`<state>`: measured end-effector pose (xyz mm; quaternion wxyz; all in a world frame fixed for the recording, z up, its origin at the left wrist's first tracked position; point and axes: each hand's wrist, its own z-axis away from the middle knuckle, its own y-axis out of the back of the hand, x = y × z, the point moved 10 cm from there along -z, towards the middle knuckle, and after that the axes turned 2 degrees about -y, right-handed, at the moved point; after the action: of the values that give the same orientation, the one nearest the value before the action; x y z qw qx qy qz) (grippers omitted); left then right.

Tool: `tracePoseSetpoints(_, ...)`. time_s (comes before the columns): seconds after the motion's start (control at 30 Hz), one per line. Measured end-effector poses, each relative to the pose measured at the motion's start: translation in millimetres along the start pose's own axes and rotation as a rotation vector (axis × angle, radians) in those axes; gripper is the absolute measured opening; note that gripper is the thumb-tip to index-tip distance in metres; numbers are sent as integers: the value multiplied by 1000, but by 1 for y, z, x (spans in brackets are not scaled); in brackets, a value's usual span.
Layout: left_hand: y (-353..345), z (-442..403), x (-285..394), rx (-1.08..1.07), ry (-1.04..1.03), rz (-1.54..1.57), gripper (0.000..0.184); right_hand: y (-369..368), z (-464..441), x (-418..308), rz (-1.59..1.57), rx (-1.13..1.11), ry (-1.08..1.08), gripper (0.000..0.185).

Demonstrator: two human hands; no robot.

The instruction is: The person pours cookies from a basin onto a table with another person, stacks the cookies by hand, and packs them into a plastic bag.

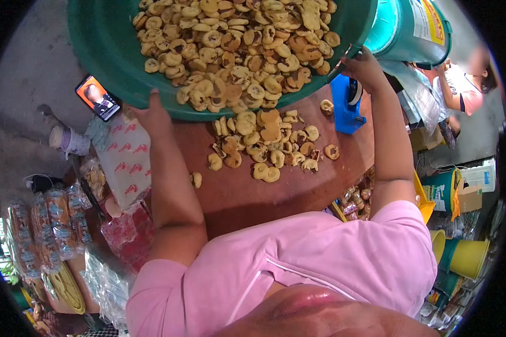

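A large green basin (104,50) full of round yellow-brown cookies (230,42) is tilted toward me over the brown table. My left hand (152,117) grips its near left rim, thumb on the inside and fingers hidden beneath. At the right rim my right hand (365,70) is closed around the edge, close to a small shiny metal part that I cannot make out. Below the basin, a loose pile of cookies (264,137) lies on the table (253,199), with a few stray pieces around it.
A blue tape dispenser (346,109) stands beside the pile, under my right hand. To the left are a lit phone (97,98), printed wrapping sheets (126,160) and packed plastic bags (59,213). A green bucket (416,33) and another person (461,84) are at the right.
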<state>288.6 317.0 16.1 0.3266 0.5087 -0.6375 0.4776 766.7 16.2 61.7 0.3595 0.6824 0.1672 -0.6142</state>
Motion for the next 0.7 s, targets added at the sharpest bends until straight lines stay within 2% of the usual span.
tracePoseSetpoints(0.1,3,-3,-7,5,-50,99,61,3,-3,4,17,13,-29,54)
tracePoseSetpoints(0.23,3,5,-5,23,-21,102,58,0,-2,-1,-166,-40,-70,46)
tracePoseSetpoints(0.7,-1,4,-4,27,-24,144,61,4,-13,9,-172,-58,97,32)
